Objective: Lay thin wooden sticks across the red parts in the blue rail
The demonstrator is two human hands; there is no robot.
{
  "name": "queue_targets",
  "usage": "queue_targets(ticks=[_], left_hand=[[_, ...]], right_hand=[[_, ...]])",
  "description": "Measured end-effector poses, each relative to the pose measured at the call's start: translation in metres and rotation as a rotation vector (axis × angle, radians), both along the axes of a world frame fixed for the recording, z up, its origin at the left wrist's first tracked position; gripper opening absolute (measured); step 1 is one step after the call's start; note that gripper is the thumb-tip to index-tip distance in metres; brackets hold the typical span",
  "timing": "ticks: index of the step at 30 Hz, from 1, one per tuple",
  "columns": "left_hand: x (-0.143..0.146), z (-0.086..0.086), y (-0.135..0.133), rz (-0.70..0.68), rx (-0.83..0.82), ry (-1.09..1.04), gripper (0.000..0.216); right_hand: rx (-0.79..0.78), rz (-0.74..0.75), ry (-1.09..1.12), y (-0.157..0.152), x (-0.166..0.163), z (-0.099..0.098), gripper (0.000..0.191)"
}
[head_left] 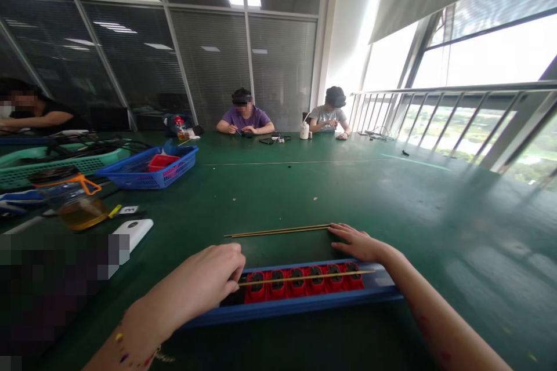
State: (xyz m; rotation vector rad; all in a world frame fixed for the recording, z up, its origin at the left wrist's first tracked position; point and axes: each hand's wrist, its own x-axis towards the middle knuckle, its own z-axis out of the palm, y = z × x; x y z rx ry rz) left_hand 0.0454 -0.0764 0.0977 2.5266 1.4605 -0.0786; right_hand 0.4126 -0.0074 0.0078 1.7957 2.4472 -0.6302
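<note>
My left hand (208, 273) pinches one end of a thin yellowish rod (300, 278), which runs to the right across a long blue tray (300, 312). Inside the tray sits a row of several red holders (255, 295), each with a black part (297, 277) in it. Beyond the tray, two more thin yellowish rods (278, 231) lie close together on the green table. My right hand (359, 242) rests on the table with its fingers stretched out, the fingertips at the right end of these rods. Whether they press on the rods is hard to see.
On the left stand a blue basket (143, 177) holding a red box (162, 163), a green basket (82, 159) with cables, and a jar of amber liquid (82, 208). A white device (136, 232) lies nearer. People sit along the far side, near a white bottle (304, 129).
</note>
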Motion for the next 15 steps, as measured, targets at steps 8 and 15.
queue_targets(ticks=[8,15], left_hand=[[-0.013,0.008,0.005,0.072,-0.015,-0.031,0.013],[-0.050,0.032,0.005,0.145,0.054,-0.082,0.017]], right_hand=[[0.048,0.014,0.074,0.002,0.004,-0.006,0.060],[0.066,0.014,0.102,0.003,0.006,-0.008,0.058]])
